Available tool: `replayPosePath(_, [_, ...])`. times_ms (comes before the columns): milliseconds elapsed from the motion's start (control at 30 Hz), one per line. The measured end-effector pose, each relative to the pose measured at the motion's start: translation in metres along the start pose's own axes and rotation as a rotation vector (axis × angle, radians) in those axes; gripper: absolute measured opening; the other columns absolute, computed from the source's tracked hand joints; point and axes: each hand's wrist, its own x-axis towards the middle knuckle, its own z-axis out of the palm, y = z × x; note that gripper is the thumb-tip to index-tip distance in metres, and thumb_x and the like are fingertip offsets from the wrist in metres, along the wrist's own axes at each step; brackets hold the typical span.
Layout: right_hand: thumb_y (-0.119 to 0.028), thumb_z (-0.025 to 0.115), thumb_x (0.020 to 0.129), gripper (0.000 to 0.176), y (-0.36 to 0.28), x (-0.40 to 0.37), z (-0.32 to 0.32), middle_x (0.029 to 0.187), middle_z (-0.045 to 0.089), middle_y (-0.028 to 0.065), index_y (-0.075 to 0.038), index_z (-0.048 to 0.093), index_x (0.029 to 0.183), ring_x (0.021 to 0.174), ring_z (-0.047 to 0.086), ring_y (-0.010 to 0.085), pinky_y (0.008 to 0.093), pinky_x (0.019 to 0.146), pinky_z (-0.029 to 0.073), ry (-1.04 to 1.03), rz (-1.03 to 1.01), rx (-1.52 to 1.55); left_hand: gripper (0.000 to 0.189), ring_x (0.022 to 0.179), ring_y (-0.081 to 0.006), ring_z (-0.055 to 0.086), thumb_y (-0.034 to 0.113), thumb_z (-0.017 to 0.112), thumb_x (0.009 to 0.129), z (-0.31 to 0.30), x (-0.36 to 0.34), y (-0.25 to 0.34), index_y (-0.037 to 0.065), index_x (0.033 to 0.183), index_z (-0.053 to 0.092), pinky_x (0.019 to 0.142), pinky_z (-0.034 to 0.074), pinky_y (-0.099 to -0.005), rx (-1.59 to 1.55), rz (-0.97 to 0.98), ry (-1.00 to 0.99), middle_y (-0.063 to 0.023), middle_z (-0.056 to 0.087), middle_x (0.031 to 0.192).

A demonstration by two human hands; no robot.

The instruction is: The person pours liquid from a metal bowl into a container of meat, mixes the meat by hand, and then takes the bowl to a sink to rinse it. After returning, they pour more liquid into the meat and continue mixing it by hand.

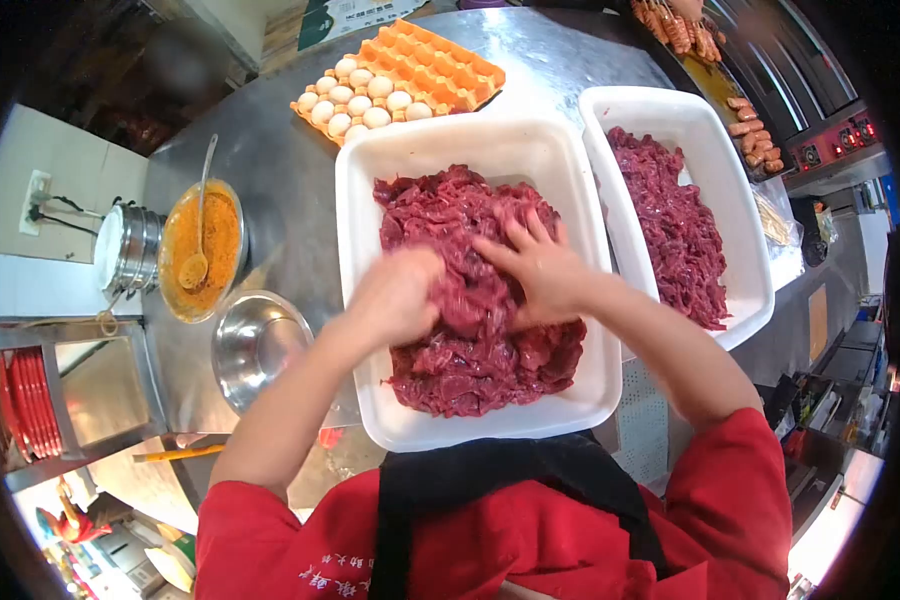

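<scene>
A heap of sliced raw red meat (470, 360) lies in a white plastic tub (480, 435) in front of me. My left hand (400, 290) is on the left side of the heap, smeared by motion, its fingers curled into the meat and partly hidden by it. On the right side of the heap my right hand (542, 268) presses on the meat with its fingers spread apart.
A second white tub (710, 125) of sliced meat stands at the right. Behind are eggs in an orange egg tray (440, 65). To the left sit a bowl of orange powder (225, 215) with a ladle (195, 268) and a steel bowl (260, 345).
</scene>
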Motion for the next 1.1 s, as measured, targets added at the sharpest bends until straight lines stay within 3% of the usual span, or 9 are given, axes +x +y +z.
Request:
replayPosePath(167, [-0.037,0.076,0.061,0.1,0.041,0.094,0.003,0.139,0.034,0.0227,-0.018,0.024,0.145,0.129,0.032,0.0444,0.0575,0.099,0.031,0.011,0.064,0.054,0.078,0.123,-0.0375,0.042,0.013,0.073,0.065,-0.012,0.078,-0.041,0.012,0.136,0.04,0.1,0.04,-0.0381,0.349,-0.143,0.209,-0.0218,0.029,0.142])
replayPosePath(267, [-0.025,0.074,0.065,0.09,0.055,0.115,0.023,0.134,0.044,0.0172,-0.014,0.03,0.142,0.117,0.049,0.035,0.0463,0.094,0.043,0.025,0.093,0.282,0.068,0.118,-0.0316,0.049,0.019,0.072,0.073,0.006,0.095,-0.065,0.01,0.133,0.043,0.098,0.043,-0.0392,-0.173,-0.388,-0.005,-0.0212,0.04,0.137])
replayPosePath(367, [-0.019,0.074,0.069,0.072,0.044,0.105,0.01,0.121,0.056,0.0118,-0.011,0.045,0.133,0.104,0.057,0.0261,0.0346,0.091,0.046,-0.06,0.056,1.169,0.049,0.103,-0.0211,0.06,0.032,0.058,0.09,0.017,0.087,-0.059,0.011,0.132,0.046,0.088,0.051,-0.0376,-1.531,-0.636,-0.153,-0.0113,0.06,0.117])
replayPosePath(500, [-0.011,0.072,0.074,0.051,0.014,0.058,0.0,0.113,0.061,0.0085,-0.004,0.056,0.121,0.1,0.058,0.0179,0.0325,0.088,0.048,-0.096,0.257,1.726,0.038,0.089,-0.0211,0.065,0.024,0.063,0.085,0.009,0.046,-0.027,0.001,0.115,0.057,0.083,0.054,-0.0355,-1.772,-0.415,0.007,-0.0139,0.065,0.106])
replayPosePath(700, [-0.012,0.065,0.078,0.026,-0.003,0.028,-0.088,0.091,0.066,0.01,0.0,0.064,0.102,0.085,0.063,0.0174,0.0305,0.074,0.052,0.578,-0.152,1.156,0.029,0.08,-0.0197,0.066,0.011,0.066,0.074,-0.096,0.0,0.05,0.0,0.101,0.064,0.074,0.055,-0.0322,-1.614,-0.265,0.201,-0.012,0.068,0.089])
replayPosePath(833, [-0.001,0.057,0.082,0.029,-0.029,0.001,-0.142,0.099,0.066,0.0113,-0.002,0.059,0.111,0.085,0.067,0.0231,0.0376,0.073,0.057,0.545,0.046,1.682,0.027,0.078,-0.0175,0.065,0.017,0.071,0.073,-0.11,-0.02,0.064,0.001,0.094,0.068,0.074,0.052,-0.0303,-1.435,-0.067,0.334,-0.0094,0.068,0.088])
replayPosePath(900, [-0.011,0.065,0.075,0.016,-0.028,0.001,-0.126,0.078,0.066,0.0104,-0.003,0.065,0.089,0.067,0.065,0.02,0.0303,0.059,0.053,0.612,0.075,1.481,0.031,0.077,-0.016,0.064,0.024,0.073,0.074,-0.097,-0.027,0.09,0.003,0.097,0.068,0.075,0.05,-0.0284,-1.202,-0.289,0.453,-0.0075,0.068,0.087])
replayPosePath(1033, [-0.029,0.08,0.063,0.074,-0.008,-0.006,-0.039,0.12,0.05,0.0295,-0.003,0.049,0.126,0.115,0.051,0.0331,0.0418,0.097,0.042,0.287,-0.16,0.627,0.094,0.131,-0.0364,0.031,0.05,0.078,0.064,-0.002,-0.025,0.028,0.002,0.135,0.041,0.107,0.028,-0.0395,-0.303,-0.243,0.001,-0.0218,0.032,0.14])
replayPosePath(1100, [-0.036,0.086,0.052,0.116,-0.003,-0.008,-0.008,0.141,0.024,0.0322,-0.006,0.022,0.144,0.134,0.026,0.0376,0.0424,0.108,0.027,-0.043,0.458,0.488,0.106,0.134,-0.0417,0.022,0.051,0.079,0.06,0.027,-0.03,0.02,0.006,0.142,0.028,0.11,0.023,-0.0409,-0.167,-0.44,0.037,-0.0242,0.02,0.145])
